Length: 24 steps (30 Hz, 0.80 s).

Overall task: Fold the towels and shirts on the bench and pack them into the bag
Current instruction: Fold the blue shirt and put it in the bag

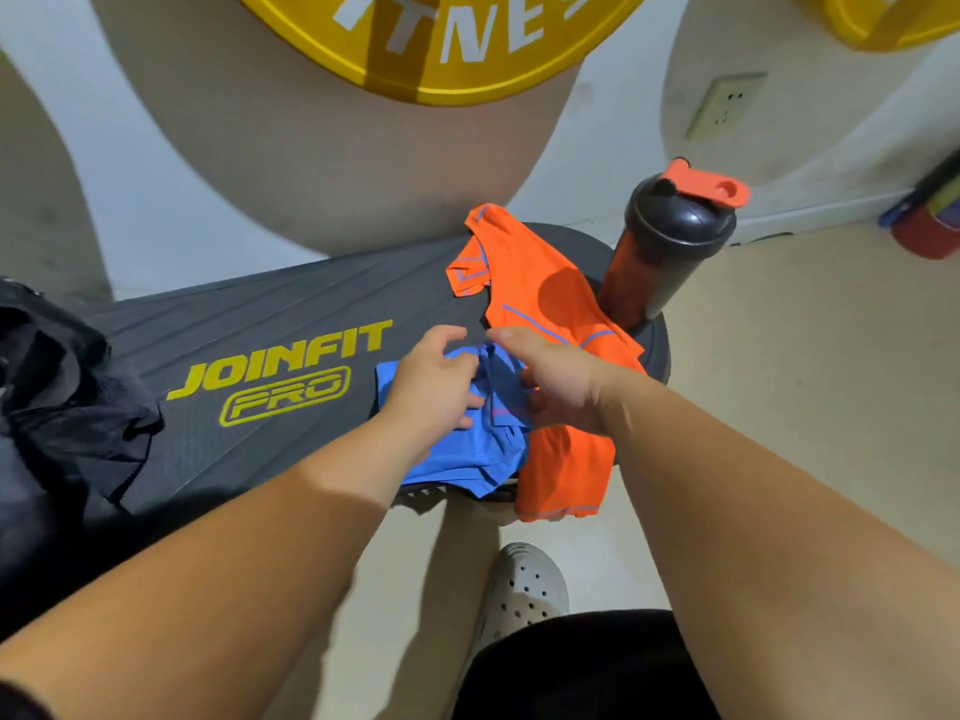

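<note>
Blue shirt point(467, 454) lies bunched on the bench point(260, 314), grasped by curled fingers point(460, 364) of left hand point(431, 384) and right hand point(563, 384).

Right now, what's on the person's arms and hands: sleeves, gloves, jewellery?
Left hand and right hand are bare: no gloves, rings or watch. Left forearm and right forearm are uncovered; a dark edge at bottom left may be a sleeve.

Black bag point(62, 407) cut by left edge; blue shirt point(467, 454) middle hidden

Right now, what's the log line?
left grip: holds crumpled blue mesh garment | right grip: holds same | orange shirt: unfolded on black bench
</note>
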Available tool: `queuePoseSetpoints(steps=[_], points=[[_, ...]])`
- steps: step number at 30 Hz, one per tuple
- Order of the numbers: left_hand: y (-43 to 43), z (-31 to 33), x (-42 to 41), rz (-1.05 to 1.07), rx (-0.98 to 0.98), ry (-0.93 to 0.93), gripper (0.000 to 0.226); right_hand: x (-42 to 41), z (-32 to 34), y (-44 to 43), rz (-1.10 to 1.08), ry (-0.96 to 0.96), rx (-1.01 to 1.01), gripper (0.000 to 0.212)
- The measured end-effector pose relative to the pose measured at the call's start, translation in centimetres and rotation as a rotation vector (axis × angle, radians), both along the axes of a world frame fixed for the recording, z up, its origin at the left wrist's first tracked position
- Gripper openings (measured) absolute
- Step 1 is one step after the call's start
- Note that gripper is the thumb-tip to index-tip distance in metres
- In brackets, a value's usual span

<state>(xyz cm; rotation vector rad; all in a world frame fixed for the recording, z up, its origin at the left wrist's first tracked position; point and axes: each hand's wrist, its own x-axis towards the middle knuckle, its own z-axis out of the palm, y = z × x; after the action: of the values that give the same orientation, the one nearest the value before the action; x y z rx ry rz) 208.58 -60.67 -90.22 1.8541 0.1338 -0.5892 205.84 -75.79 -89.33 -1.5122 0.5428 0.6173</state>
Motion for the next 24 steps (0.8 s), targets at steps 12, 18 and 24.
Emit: queuePoseSetpoints(steps=[12, 18, 24], points=[[5.8, -6.0, -1.9, -0.606, 0.827, -0.507, 0.075, -0.3, -1.8, -1.1, 0.398, -0.463, -1.253, 0.033], [6.4, -6.5, -2.0, -0.469, 0.705, -0.602, 0.072, 0.0, -3.6, 1.1, 0.610, -0.782, -1.419, 0.062], [7.2, -5.9, -1.3, -0.157, 0.843, -0.525, 0.087, -0.3, -6.2, 1.6, 0.887, -0.498, -1.362, 0.067]])
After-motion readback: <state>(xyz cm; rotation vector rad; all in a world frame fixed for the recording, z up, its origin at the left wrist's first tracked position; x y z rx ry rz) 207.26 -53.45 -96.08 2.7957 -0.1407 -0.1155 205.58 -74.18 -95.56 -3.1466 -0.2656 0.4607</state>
